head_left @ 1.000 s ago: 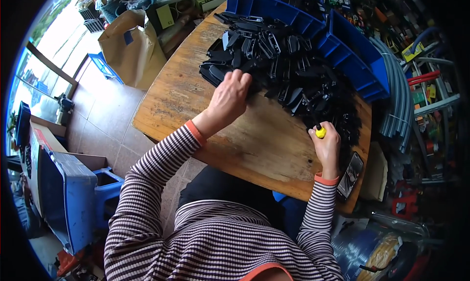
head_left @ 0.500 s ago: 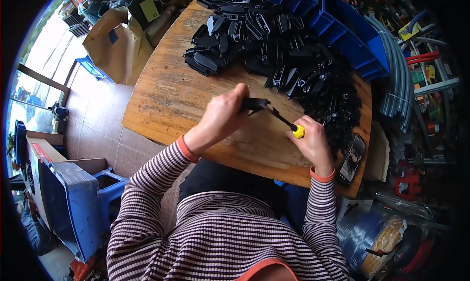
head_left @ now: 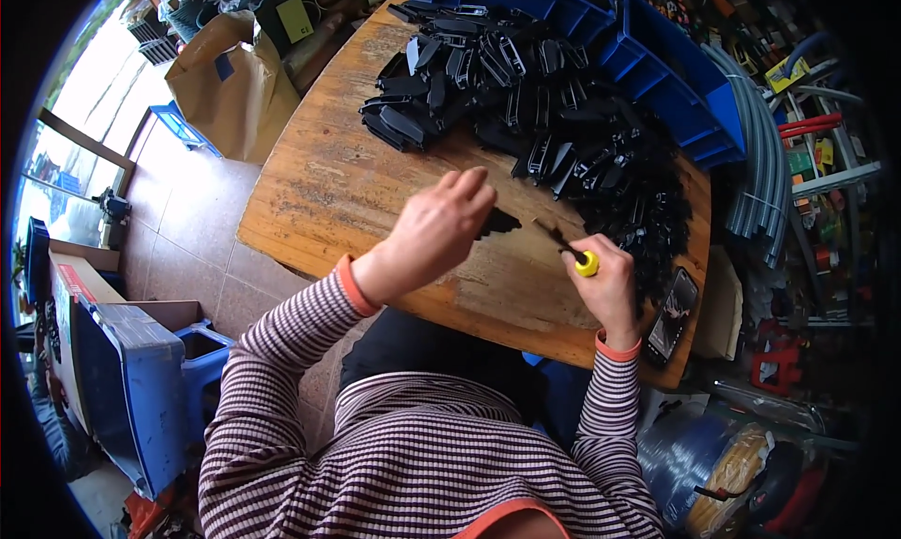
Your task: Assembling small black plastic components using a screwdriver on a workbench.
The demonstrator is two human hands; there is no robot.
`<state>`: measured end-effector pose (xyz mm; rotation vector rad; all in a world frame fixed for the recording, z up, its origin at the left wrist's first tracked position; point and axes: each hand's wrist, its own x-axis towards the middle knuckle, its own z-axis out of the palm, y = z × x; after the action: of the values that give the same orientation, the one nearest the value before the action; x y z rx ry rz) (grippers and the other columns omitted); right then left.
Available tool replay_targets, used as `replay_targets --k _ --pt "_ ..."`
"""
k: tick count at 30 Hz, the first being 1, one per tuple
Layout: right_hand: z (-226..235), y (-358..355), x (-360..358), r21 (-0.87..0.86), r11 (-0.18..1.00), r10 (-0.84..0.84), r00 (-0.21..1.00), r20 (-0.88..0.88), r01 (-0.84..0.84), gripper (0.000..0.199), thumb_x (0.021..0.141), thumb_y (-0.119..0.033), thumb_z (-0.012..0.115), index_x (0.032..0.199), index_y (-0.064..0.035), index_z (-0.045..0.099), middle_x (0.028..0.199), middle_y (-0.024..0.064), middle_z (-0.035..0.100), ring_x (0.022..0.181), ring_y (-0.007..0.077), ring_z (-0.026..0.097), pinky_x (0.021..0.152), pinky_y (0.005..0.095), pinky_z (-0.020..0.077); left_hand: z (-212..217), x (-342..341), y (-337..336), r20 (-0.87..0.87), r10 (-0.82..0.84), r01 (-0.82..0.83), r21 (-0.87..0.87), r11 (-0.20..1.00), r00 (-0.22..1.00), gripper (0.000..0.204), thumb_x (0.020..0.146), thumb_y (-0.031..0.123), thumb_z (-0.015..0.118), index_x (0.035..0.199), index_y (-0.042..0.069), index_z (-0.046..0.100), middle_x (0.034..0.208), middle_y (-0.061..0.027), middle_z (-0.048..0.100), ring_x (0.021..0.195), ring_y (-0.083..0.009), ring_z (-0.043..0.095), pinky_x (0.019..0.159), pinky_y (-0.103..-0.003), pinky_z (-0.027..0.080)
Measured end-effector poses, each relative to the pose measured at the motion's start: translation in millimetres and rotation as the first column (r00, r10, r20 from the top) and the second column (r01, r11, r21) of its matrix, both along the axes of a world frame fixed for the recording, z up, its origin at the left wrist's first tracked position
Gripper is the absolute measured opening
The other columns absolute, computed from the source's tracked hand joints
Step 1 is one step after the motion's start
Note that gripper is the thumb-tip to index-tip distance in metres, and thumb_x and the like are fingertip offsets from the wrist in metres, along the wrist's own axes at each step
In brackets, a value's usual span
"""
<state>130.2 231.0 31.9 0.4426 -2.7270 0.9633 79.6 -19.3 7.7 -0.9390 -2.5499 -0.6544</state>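
My left hand (head_left: pixel 439 224) is closed around a black plastic part (head_left: pixel 499 223), whose jagged end sticks out to the right of my fingers. In my right hand (head_left: pixel 605 281) is a tool with a yellow handle (head_left: pixel 587 264) and a dark, slim shaft that points up and left. The shaft's tip is apart from the part; I cannot make out its exact kind. Beyond both hands lies a large heap of similar black plastic parts (head_left: pixel 530 98), spread over the far and right side of the wooden table (head_left: pixel 319 187).
Blue plastic bins (head_left: pixel 671 88) stand along the table's far edge. A phone (head_left: pixel 674 314) lies at the right edge. On the left are a brown paper bag (head_left: pixel 235 88) and a blue crate (head_left: pixel 150 389). Grey hoses (head_left: pixel 762 182) hang at the right.
The tool's tip has come away from the black part, and the gap between them has widened. My right hand has shifted slightly right and down; my left hand has turned over the part.
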Motion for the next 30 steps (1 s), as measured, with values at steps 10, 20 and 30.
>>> replay_targets --k 10,20,30 --pt "12 -1 -10 -0.162 0.978 -0.132 0.991 0.008 0.131 0.011 0.082 -0.005 0.071 0.086 0.0021 0.064 0.076 0.0088 0.065 0.066 0.0131 0.062 0.061 0.0275 0.047 7 -22 49 -0.018 -0.76 0.747 -0.167 0.643 0.65 0.014 0.083 0.012 0.057 0.097 0.007 0.057 0.096 -0.005 0.058 0.1 -0.0236 0.053 0.081 -0.035 0.048" --pt "-4 -9 -15 -0.05 0.997 -0.056 0.997 -0.052 0.054 0.013 0.077 -0.001 0.072 0.085 -0.0008 0.062 0.079 0.0131 0.064 0.069 0.0303 0.064 0.06 0.0333 0.05 -11 -5 32 -0.136 -0.718 0.687 -0.213 0.694 0.683 0.021 0.082 0.018 0.058 0.098 0.005 0.059 0.13 -0.0078 0.056 0.121 -0.0241 0.052 0.088 -0.033 0.048" --pt "9 -8 -20 0.099 0.988 0.117 0.993 0.006 -0.117 0.012 0.078 -0.002 0.071 0.087 -0.0028 0.062 0.08 0.011 0.066 0.066 0.0266 0.065 0.058 0.0317 0.0506 -18 4 35 -0.059 -0.7 0.683 -0.175 0.709 0.712 0.02 0.082 0.017 0.057 0.097 0.004 0.059 0.127 -0.0114 0.057 0.12 -0.0247 0.052 0.091 -0.035 0.048"
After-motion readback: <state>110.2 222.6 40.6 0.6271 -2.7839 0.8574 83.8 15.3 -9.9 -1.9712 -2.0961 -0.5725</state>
